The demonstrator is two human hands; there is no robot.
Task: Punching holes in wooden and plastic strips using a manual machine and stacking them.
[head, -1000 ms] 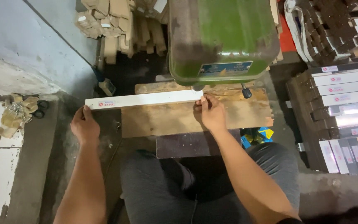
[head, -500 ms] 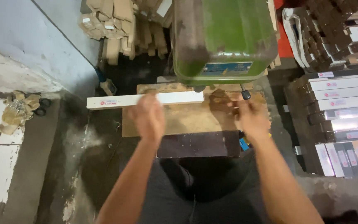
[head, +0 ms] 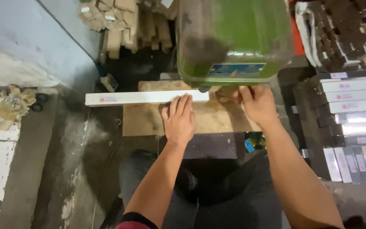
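A white strip (head: 145, 98) lies across the wooden board (head: 145, 123), its left end overhanging the board's edge above bare floor (head: 64, 140). The left hand (head: 178, 118) lies flat, fingers spread, fingertips on the strip's right part, gripping nothing. The strip's right end stops under the green machine (head: 234, 40). The right hand (head: 257, 104) rests on the board just beside that end, fingers under the machine; its grip cannot be told. Stacked boxes (head: 352, 110) crowd the right.

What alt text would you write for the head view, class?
A person's left hand presses flat on a long white strip lying across a worn wooden work table, while the right hand reaches under a green machine. Stacked strips sit at right.
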